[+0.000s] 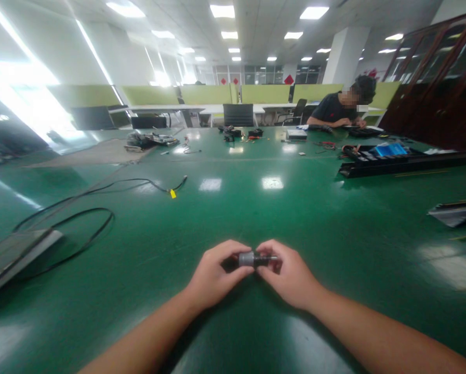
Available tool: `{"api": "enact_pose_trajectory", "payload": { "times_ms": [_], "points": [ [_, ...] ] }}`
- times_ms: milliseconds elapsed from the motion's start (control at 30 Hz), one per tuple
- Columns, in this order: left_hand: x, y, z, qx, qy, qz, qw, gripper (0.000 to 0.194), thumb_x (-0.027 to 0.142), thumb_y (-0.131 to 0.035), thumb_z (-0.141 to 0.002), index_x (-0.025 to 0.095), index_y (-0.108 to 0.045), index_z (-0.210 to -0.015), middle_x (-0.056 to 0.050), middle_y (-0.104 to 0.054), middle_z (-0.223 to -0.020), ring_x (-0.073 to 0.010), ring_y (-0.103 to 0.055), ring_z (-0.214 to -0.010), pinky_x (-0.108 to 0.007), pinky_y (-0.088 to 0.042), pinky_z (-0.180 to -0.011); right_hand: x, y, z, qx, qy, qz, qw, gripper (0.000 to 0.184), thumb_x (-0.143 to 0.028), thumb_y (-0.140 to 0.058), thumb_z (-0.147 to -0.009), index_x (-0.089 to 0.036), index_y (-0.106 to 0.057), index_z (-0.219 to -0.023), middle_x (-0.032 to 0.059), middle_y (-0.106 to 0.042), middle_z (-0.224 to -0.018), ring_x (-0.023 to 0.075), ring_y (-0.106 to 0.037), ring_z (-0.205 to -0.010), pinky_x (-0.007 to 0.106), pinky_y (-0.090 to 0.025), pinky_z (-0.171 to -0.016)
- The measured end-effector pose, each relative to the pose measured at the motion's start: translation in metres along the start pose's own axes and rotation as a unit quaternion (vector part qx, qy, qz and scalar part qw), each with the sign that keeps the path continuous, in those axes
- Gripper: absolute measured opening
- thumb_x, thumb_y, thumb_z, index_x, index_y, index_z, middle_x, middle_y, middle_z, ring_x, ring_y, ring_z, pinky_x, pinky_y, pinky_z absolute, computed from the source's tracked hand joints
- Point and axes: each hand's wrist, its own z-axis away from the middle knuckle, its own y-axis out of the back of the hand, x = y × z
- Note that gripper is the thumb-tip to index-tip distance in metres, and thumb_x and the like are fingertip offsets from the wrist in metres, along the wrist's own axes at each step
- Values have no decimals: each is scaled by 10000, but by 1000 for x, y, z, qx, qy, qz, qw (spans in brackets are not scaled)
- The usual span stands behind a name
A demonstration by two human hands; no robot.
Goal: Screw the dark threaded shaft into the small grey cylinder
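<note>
Between my two hands lies a small grey and black cylinder (247, 259) with a thin metal shaft at its right end, held level just over the green table (233, 218). My left hand (217, 267) has its thumb and fingers closed round the grey left part. The black right part is gripped by my right hand (289, 270), with the bright shaft pointing into the palm. Fingers hide some of the piece, and its exact kind is too small to make out.
A black cable (139, 180) with a yellow tag (173, 194) runs leftward near a notebook-like slab (18, 257). Electronic parts (150, 140) lie at the far left. A long black rail (396, 165) stands right. Across the table sits a person (330, 110) in dark clothes.
</note>
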Motion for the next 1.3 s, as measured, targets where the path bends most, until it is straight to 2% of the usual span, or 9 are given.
{"api": "enact_pose_trajectory", "payload": {
  "times_ms": [133, 267, 667, 933, 1300],
  "points": [
    [-2, -1, 1, 3, 12, -6, 1000, 255, 310, -734, -820, 216, -693, -1053, -36, -714, -993, -168, -653, -905, -280, -497, -832, -1, 1, -1, -4, 7, -12, 1000, 173, -165, -649, -818, -201, -711, -975, 23, -722, -895, 175, -654, -780, 270, -493, -707],
    [0, -2, 0, -18, 53, -23, 998, 250, 329, -719, -826, 226, -692, -1053, -28, -711, -986, -173, -647, -896, -284, -491, -812, 0, 2, -2, -14, 0, -36, 999, 156, -191, -679, -820, -193, -745, -961, 32, -747, -905, 190, -682, -814, 281, -509, -753],
    [5, 1, 2, -122, 111, -25, 986, 207, 382, -548, -942, 246, -656, -1054, 10, -688, -971, -158, -616, -875, -267, -448, -780, -1, 3, -1, -25, 9, -15, 1000, 129, -208, -675, -826, -198, -753, -928, 15, -747, -839, 171, -670, -738, 253, -497, -669],
    [2, -4, 4, -98, 89, -20, 991, 224, 350, -581, -921, 234, -639, -1103, -14, -689, -1030, -179, -623, -935, -289, -459, -839, 3, 3, -1, -25, 1, -39, 999, 126, -201, -701, -777, -175, -714, -900, 36, -737, -847, 182, -670, -746, 271, -510, -692],
    [1, -5, 5, -73, 69, -31, 994, 257, 343, -604, -905, 228, -635, -1132, -41, -687, -1076, -193, -627, -980, -321, -482, -886, -1, 2, -1, -23, 1, -59, 998, 99, -169, -683, -761, -167, -673, -859, 20, -704, -790, 157, -639, -690, 250, -489, -658]
  ]
}}
